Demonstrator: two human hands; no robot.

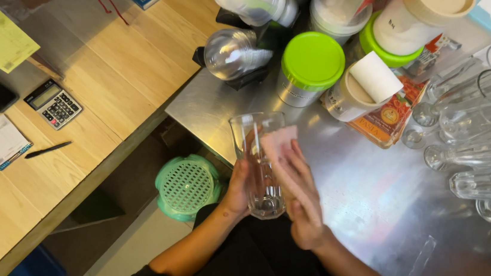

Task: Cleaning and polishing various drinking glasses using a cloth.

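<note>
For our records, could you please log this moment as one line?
left hand: holds glass | right hand: presses pink cloth on glass | place: steel counter

Your left hand (239,188) is largely hidden behind the tall glass (258,165), so its fingers show only through the glass wall. The pink cloth (279,142) covers your right hand's (300,197) fingertips. Glasses (485,133) lying on the steel desk (378,203) are cut off by the right edge. Print on the notepad (1,142) is too small to tell.
</note>
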